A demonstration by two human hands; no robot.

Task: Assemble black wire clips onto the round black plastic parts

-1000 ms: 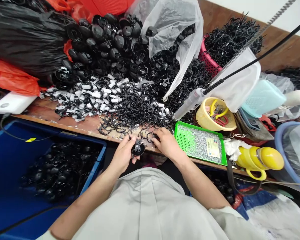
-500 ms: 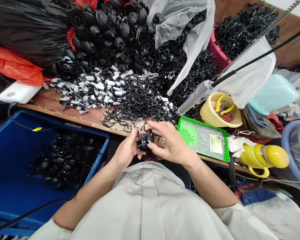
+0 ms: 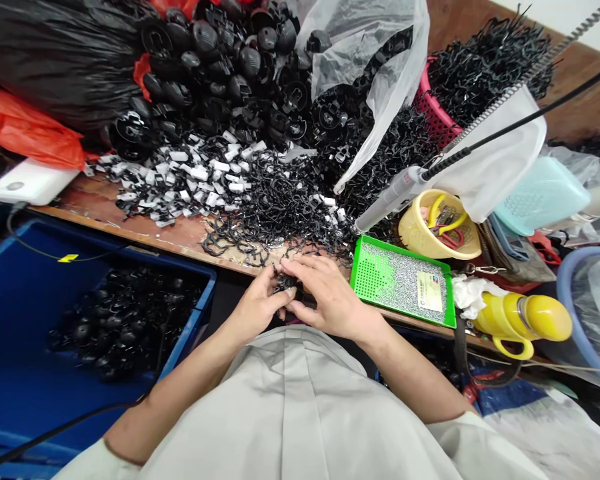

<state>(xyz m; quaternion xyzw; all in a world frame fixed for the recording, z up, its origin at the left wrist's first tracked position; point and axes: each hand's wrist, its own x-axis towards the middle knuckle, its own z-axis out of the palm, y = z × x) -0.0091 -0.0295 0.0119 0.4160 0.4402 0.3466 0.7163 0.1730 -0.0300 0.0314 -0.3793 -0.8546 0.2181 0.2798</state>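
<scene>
Between my two hands, just off the bench's front edge, is a small black plastic part [image 3: 286,283], mostly covered by fingers. My left hand [image 3: 257,300] grips it from the left, its thumb laid across the front. From the right, my right hand [image 3: 325,290] closes over it, fingertips meeting the left fingers at the top and the thumb below. Right behind the hands lies a heap of thin black curved pieces [image 3: 285,200], with a few strays near the edge. White-and-black small parts [image 3: 195,177] are piled to its left.
A blue bin [image 3: 10,320] with black parts sits lower left. To the right are a green tray [image 3: 380,280] of small metal bits, an electric screwdriver [image 3: 387,200] hanging on a cord, a yellow cup [image 3: 415,230] with pliers and a yellow bottle [image 3: 525,313]. Black round shells [image 3: 240,80] fill the back.
My right hand has closed in leftward over the black part, which now shows far less. My left thumb has come across its front. The view has shifted slightly.
</scene>
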